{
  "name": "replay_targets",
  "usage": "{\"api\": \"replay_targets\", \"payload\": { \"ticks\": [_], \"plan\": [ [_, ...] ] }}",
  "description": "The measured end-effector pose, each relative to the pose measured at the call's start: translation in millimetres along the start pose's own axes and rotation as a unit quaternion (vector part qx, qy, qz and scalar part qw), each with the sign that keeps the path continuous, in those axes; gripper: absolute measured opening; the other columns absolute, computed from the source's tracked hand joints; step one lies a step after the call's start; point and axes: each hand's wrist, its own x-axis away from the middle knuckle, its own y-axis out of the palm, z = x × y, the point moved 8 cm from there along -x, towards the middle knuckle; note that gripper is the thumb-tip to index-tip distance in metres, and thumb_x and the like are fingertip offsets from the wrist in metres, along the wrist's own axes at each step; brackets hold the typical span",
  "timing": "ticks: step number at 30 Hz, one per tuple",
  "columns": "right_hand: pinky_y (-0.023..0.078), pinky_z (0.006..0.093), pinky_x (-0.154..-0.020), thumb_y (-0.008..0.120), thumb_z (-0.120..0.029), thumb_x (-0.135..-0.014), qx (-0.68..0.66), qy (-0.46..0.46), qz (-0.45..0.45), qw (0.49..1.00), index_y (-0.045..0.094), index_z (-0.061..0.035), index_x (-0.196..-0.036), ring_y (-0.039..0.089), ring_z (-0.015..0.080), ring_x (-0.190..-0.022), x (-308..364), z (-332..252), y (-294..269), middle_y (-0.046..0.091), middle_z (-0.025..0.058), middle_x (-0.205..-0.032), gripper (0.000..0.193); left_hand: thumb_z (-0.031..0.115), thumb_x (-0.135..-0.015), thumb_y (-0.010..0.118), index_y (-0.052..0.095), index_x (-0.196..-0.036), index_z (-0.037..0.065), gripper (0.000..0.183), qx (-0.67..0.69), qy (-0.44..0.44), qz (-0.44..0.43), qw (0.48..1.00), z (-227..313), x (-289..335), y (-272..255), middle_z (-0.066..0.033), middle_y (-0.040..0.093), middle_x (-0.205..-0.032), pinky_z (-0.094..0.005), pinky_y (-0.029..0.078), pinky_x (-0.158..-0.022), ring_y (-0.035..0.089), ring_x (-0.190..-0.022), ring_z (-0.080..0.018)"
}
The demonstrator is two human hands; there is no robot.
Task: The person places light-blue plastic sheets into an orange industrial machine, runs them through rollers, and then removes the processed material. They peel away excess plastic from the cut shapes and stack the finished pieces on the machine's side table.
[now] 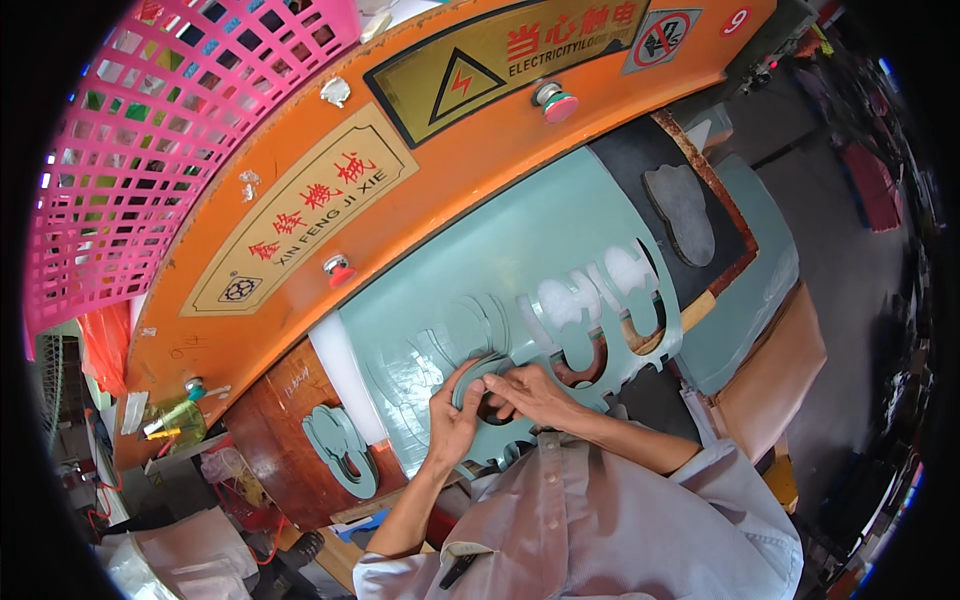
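A large teal sheet (480,255) lies on the machine's bed, with curved cut-outs along its near edge. My left hand (455,412) is closed around a curved teal cut piece (484,368) at that edge. My right hand (532,396) meets it there, its fingers bent in against the same piece; their tips are partly hidden. Whether the piece is one layer or several I cannot tell. Further right, white patches (590,293) show around the cut-outs. A small stack of teal cut pieces (341,450) rests on the brown board to the left.
An orange machine beam (450,160) with red push buttons (340,270) crosses beyond the sheet. On a dark surface at the right lies a grey sole-shaped piece (680,213). A pink plastic basket (190,130) stands at the upper left. Brown sheets (775,365) lie at right.
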Motion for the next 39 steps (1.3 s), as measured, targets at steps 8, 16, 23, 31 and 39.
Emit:
{"api": "replay_targets", "payload": {
  "ticks": [8, 16, 23, 31, 39],
  "plan": [
    [0.056, 0.0310, -0.062, 0.067, -0.029, -0.107, 0.003, -0.026, -0.014, 1.000, 0.075, 0.0049, -0.106, 0.076, 0.0176, -0.079, -8.8, 23.2, 2.3, 0.078, 0.0130, -0.094, 0.035, 0.026, -0.108, 0.067, 0.072, -0.133, -0.005, 0.040, 0.070, 0.056, 0.040, 0.995, -1.3, -8.6, -26.5, -0.0032, 0.073, -0.099, -0.0258, 0.050, -0.086, 0.061, -0.093, -0.0102],
    [0.057, 0.0297, -0.062, 0.061, -0.026, -0.107, -0.068, 0.026, -0.029, 0.997, 0.072, 0.0056, -0.112, 0.076, 0.0193, -0.081, -28.8, 34.7, 26.0, 0.077, 0.0130, -0.099, 0.034, 0.017, -0.100, 0.075, 0.069, -0.137, -0.002, 0.041, -0.050, 0.182, 0.061, 0.980, -5.6, 6.4, -13.2, -0.0172, 0.074, -0.125, -0.0365, 0.052, -0.102, 0.069, -0.109, -0.0226],
    [0.057, 0.0278, -0.061, 0.058, -0.028, -0.110, -0.104, 0.056, -0.020, 0.993, 0.071, 0.0037, -0.109, 0.074, 0.0178, -0.079, -27.7, 33.7, 40.1, 0.076, 0.0107, -0.097, 0.034, 0.006, -0.100, 0.071, 0.074, -0.123, -0.003, 0.026, -0.164, 0.235, 0.129, 0.949, 10.4, 8.6, -17.3, -0.0198, 0.076, -0.104, -0.0377, 0.058, -0.083, 0.074, -0.091, -0.0320],
    [0.050, 0.0281, -0.052, 0.067, -0.042, -0.108, -0.112, 0.002, -0.072, 0.991, 0.069, 0.0028, -0.095, 0.067, 0.0127, -0.063, -28.5, 20.8, 50.9, 0.066, 0.0030, -0.075, 0.046, 0.021, -0.104, 0.069, 0.077, -0.118, -0.004, 0.029, -0.143, 0.140, 0.126, 0.972, 25.7, -18.1, -54.0, -0.0177, 0.074, -0.078, -0.0360, 0.057, -0.067, 0.074, -0.070, -0.0242],
    [0.049, 0.0285, -0.052, 0.066, -0.039, -0.109, 0.007, -0.046, -0.057, 0.997, 0.068, 0.0039, -0.088, 0.067, 0.0126, -0.059, -12.6, 9.6, 34.0, 0.061, 0.0021, -0.067, 0.047, 0.024, -0.106, 0.069, 0.078, -0.113, -0.004, 0.030, -0.174, 0.177, 0.149, 0.957, 38.3, -33.6, -54.9, -0.0088, 0.068, -0.068, -0.0323, 0.048, -0.059, 0.060, -0.064, -0.0137]
  ]
}}
